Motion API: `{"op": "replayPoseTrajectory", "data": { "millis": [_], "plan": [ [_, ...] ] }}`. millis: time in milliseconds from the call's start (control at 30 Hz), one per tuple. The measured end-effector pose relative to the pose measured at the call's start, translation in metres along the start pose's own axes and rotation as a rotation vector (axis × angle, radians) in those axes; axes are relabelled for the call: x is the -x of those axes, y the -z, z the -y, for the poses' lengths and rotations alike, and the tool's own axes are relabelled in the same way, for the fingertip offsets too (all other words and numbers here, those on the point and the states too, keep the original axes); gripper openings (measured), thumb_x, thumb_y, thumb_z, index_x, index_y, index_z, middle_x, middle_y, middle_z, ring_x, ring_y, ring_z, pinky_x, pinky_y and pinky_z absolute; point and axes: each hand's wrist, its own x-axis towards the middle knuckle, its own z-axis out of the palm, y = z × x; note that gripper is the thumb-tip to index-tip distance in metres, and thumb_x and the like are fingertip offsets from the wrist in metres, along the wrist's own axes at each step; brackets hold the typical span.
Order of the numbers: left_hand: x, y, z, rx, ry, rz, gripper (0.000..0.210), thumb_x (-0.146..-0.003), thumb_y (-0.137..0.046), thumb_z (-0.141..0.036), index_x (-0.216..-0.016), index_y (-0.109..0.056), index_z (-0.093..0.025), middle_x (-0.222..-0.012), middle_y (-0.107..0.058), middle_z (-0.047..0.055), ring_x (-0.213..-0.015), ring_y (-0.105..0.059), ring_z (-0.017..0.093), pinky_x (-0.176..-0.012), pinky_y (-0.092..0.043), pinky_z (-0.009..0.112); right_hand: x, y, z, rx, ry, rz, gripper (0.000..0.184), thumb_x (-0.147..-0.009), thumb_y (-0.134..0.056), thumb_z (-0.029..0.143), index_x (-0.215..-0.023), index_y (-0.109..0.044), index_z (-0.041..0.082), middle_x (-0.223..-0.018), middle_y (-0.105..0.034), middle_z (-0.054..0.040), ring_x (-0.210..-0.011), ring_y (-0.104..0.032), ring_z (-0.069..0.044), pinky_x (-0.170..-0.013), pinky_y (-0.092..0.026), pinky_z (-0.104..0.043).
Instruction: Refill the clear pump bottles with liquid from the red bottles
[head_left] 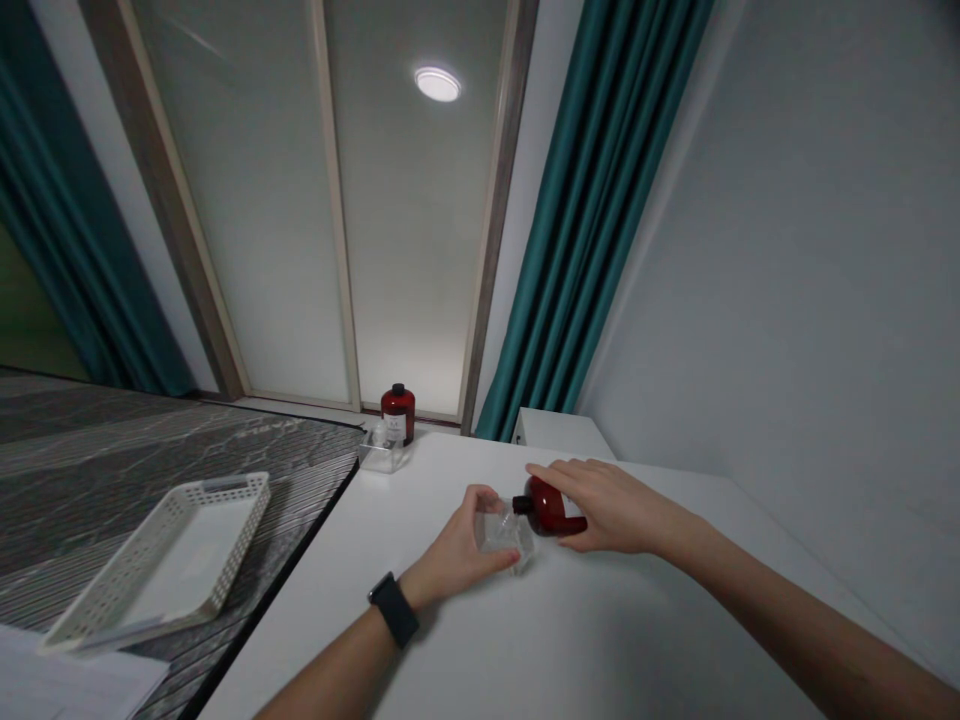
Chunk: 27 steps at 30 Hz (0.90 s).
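Note:
My left hand (471, 550), with a dark watch on its wrist, is wrapped round a clear, box-like container (504, 532) on the white table. In my right hand (606, 503) lies a dark red bottle (546, 508) with a black neck or cap and a pale label. The bottle is tilted onto its side, its black end pointing left over the right rim of the container. Whether liquid is flowing, and whether a cap is on, I cannot tell. My fingers cover part of the bottle's label.
A second red bottle (398, 412) stands upright at the table's far left corner, beside another clear container (381, 450). Left of the white table (450, 640), a white perforated basket (169, 560) and paper (82, 680) rest on a grey patterned surface. A white cabinet (566, 432) stands behind.

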Motion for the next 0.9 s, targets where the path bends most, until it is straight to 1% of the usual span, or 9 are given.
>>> {"op": "replayPoseTrajectory", "data": {
  "millis": [233,433,633,767,900],
  "plan": [
    [0.0001,0.0005,-0.0032,0.001,-0.001,0.001,0.056,-0.072,-0.078,-0.026,-0.114,-0.041,-0.021,-0.114,-0.054,0.008,-0.114,-0.052,0.028,-0.103,-0.038,0.046,0.0000,0.0016,0.0019,0.001,0.001,0.003,0.077,-0.079,-0.072,0.037,-0.148,-0.042,0.021,-0.127,-0.065,-0.0139,-0.112,-0.062,-0.036,-0.096,-0.047,-0.050],
    [-0.0003,0.0003,0.0008,-0.008,-0.011,-0.001,0.057,-0.074,-0.078,-0.028,-0.116,-0.041,-0.021,-0.115,-0.055,0.009,-0.114,-0.052,0.027,-0.103,-0.039,0.045,0.0002,0.0023,0.0021,0.001,-0.001,0.010,0.076,-0.080,-0.071,0.039,-0.148,-0.042,0.020,-0.127,-0.065,-0.0143,-0.112,-0.062,-0.036,-0.097,-0.047,-0.050],
    [-0.0001,0.0008,0.0006,-0.010,-0.008,0.000,0.056,-0.073,-0.078,-0.024,-0.116,-0.041,-0.021,-0.116,-0.055,0.008,-0.114,-0.053,0.026,-0.104,-0.039,0.045,-0.0003,0.0010,0.0012,0.000,-0.002,0.000,0.076,-0.080,-0.071,0.040,-0.147,-0.043,0.020,-0.128,-0.065,-0.0140,-0.113,-0.062,-0.037,-0.098,-0.047,-0.051],
    [0.0000,0.0012,0.0001,-0.007,-0.001,0.002,0.057,-0.074,-0.078,-0.027,-0.116,-0.041,-0.021,-0.116,-0.055,0.009,-0.115,-0.053,0.028,-0.103,-0.039,0.046,-0.0003,-0.0001,0.0005,-0.002,0.006,-0.007,0.076,-0.079,-0.071,0.040,-0.148,-0.043,0.021,-0.128,-0.065,-0.0140,-0.113,-0.062,-0.037,-0.097,-0.047,-0.051],
    [-0.0008,0.0007,0.0023,-0.014,-0.020,-0.001,0.057,-0.073,-0.078,-0.027,-0.116,-0.042,-0.021,-0.116,-0.055,0.008,-0.114,-0.053,0.027,-0.103,-0.039,0.045,-0.0007,-0.0004,0.0000,0.005,0.010,-0.009,0.076,-0.080,-0.071,0.041,-0.148,-0.043,0.020,-0.127,-0.066,-0.0145,-0.112,-0.063,-0.037,-0.097,-0.047,-0.051]
  ]
}}
